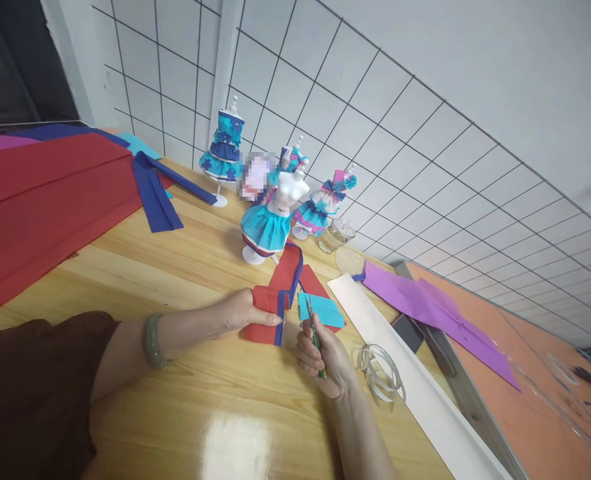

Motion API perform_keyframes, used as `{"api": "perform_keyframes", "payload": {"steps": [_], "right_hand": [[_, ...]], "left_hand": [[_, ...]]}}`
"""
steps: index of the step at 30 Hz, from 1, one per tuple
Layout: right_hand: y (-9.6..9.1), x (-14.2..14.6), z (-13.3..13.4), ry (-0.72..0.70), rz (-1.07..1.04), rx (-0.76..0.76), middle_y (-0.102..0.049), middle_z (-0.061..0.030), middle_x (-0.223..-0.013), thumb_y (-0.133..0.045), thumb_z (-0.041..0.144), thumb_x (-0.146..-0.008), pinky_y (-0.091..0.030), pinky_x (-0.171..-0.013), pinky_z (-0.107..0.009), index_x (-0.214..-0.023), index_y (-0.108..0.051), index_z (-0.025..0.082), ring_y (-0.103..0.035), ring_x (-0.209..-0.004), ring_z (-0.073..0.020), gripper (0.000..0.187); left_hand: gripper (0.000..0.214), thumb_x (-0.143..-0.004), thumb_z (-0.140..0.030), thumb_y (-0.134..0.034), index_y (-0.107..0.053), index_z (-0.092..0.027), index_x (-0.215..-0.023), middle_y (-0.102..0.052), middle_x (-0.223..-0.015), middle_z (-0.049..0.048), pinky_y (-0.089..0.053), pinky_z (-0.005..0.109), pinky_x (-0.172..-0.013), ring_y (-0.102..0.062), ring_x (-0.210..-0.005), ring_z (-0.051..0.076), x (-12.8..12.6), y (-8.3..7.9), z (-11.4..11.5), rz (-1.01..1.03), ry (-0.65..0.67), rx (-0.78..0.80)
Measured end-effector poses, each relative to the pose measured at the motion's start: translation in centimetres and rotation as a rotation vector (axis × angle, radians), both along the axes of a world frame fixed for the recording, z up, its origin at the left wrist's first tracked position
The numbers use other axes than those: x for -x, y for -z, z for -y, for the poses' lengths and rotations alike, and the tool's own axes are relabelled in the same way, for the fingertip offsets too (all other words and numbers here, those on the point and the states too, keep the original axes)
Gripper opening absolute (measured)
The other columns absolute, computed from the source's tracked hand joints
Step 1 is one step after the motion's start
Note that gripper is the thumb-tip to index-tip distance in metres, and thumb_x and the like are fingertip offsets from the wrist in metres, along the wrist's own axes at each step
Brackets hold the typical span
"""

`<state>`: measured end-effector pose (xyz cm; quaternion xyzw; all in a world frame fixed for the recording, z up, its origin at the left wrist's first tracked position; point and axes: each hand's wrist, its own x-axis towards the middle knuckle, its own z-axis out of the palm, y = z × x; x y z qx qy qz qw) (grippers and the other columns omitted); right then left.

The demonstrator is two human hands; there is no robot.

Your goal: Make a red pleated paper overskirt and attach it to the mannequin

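My left hand pinches a red strip with a dark blue edge, thumb on top near the blue border. The strip runs back in a bend toward a small white mannequin in a turquoise skirt. In my right hand is a slim tool with green handles and a narrow metal tip, which looks like small scissors; the fingers wrap round it. Its tip points away, over a turquoise piece lying on red material. The tip and the strip are apart.
Behind stand more dressed mannequins and a glass jar. Large red sheets and a dark blue strip lie at left. To the right are a roll of clear tape, a long white board and purple sheets.
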<state>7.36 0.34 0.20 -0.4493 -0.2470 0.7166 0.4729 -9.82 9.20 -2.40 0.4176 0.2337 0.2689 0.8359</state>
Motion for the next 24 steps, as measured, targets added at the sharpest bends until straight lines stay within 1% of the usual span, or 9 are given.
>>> {"api": "perform_keyframes", "payload": {"steps": [3, 6, 9, 12, 14, 16, 18, 21, 24], "right_hand": [[-0.2, -0.2, 0.1, 0.033, 0.06, -0.023, -0.038, 0.0106, -0.039, -0.065, 0.054, -0.075, -0.017, -0.032, -0.017, -0.065, -0.047, 0.019, -0.02, -0.031, -0.0027, 0.04], [0.2, -0.2, 0.0, 0.028, 0.306, -0.07, -0.043, 0.008, -0.041, -0.063, 0.056, -0.075, -0.023, -0.034, -0.019, -0.068, -0.051, 0.018, -0.029, -0.032, -0.0044, 0.041], [0.7, -0.3, -0.1, 0.019, 0.576, -0.172, -0.044, 0.0073, -0.044, -0.061, 0.058, -0.076, -0.027, -0.039, -0.02, -0.071, -0.056, 0.016, -0.034, -0.036, -0.0058, 0.042], [0.8, -0.4, 0.0, 0.05, 0.798, -0.265, -0.047, 0.0054, -0.049, -0.056, 0.057, -0.08, -0.033, -0.046, -0.022, -0.08, -0.063, 0.016, -0.043, -0.045, -0.0095, 0.043], [0.7, -0.4, 0.2, 0.049, 0.899, -0.312, -0.056, 0.0019, -0.057, -0.051, 0.056, -0.083, -0.039, -0.056, -0.024, -0.09, -0.067, 0.016, -0.053, -0.059, -0.0143, 0.044], [0.5, -0.3, 0.4, 0.025, 0.963, -0.359, -0.064, -0.0018, -0.073, -0.046, 0.054, -0.087, -0.043, -0.07, -0.028, -0.097, -0.069, 0.017, -0.058, -0.077, -0.019, 0.045], [0.4, -0.2, 0.4, 0.003, 1.004, -0.392, -0.068, -0.0041, -0.089, -0.042, 0.053, -0.09, -0.043, -0.08, -0.03, -0.102, -0.069, 0.018, -0.058, -0.09, -0.0219, 0.046], [0.3, 0.0, 0.4, -0.024, 1.016, -0.442, -0.068, -0.0055, -0.106, -0.038, 0.051, -0.092, -0.041, -0.09, -0.033, -0.108, -0.068, 0.02, -0.058, -0.101, -0.0241, 0.046], [0.2, 0.3, 0.4, -0.061, 0.984, -0.499, -0.066, -0.0059, -0.114, -0.036, 0.048, -0.093, -0.037, -0.098, -0.035, -0.111, -0.067, 0.022, -0.056, -0.11, -0.0245, 0.045]], "left_hand": [[0.033, -0.058, -0.017, -0.081, -0.069, -0.016, -0.089, -0.073, -0.085, 0.0031, -0.049, 0.032, -0.085, -0.065, -0.081, 0.015, 0.2, -0.5, 0.0, 0.004, 0.017, 0.047], [0.028, -0.06, -0.02, -0.08, -0.07, -0.013, -0.086, -0.073, -0.084, 0.0058, -0.05, 0.03, -0.082, -0.066, -0.08, 0.016, 0.4, -1.1, -0.1, 0.016, 0.038, 0.083], [0.029, -0.06, -0.021, -0.079, -0.071, -0.012, -0.086, -0.073, -0.088, 0.0082, -0.05, 0.029, -0.08, -0.066, -0.082, 0.017, 0.5, -1.3, -0.2, 0.015, 0.037, 0.118], [0.03, -0.06, -0.021, -0.079, -0.071, -0.011, -0.087, -0.073, -0.091, 0.0096, -0.05, 0.029, -0.08, -0.066, -0.084, 0.018, 0.5, -1.3, -0.3, 0.006, 0.026, 0.121], [0.03, -0.061, -0.022, -0.079, -0.071, -0.011, -0.087, -0.072, -0.092, 0.01, -0.05, 0.029, -0.08, -0.066, -0.086, 0.019, 0.5, -1.2, -0.3, 0.015, 0.017, 0.113], [0.028, -0.063, -0.022, -0.077, -0.071, -0.011, -0.088, -0.072, -0.092, 0.0106, -0.051, 0.028, -0.078, -0.066, -0.086, 0.019, 0.6, -1.2, -0.3, 0.024, 0.016, 0.107], [0.028, -0.065, -0.022, -0.076, -0.071, -0.011, -0.09, -0.072, -0.093, 0.0111, -0.051, 0.026, -0.075, -0.066, -0.085, 0.018, 0.6, -1.2, -0.3, 0.028, 0.013, 0.107], [0.027, -0.066, -0.02, -0.075, -0.071, -0.011, -0.091, -0.073, -0.093, 0.0107, -0.051, 0.025, -0.075, -0.066, -0.084, 0.017, 0.7, -1.2, -0.4, 0.039, 0.012, 0.117], [0.027, -0.066, -0.018, -0.075, -0.07, -0.011, -0.092, -0.073, -0.093, 0.0103, -0.051, 0.027, -0.077, -0.067, -0.086, 0.019, 0.6, -1.1, -0.4, 0.046, 0.022, 0.13]]}}
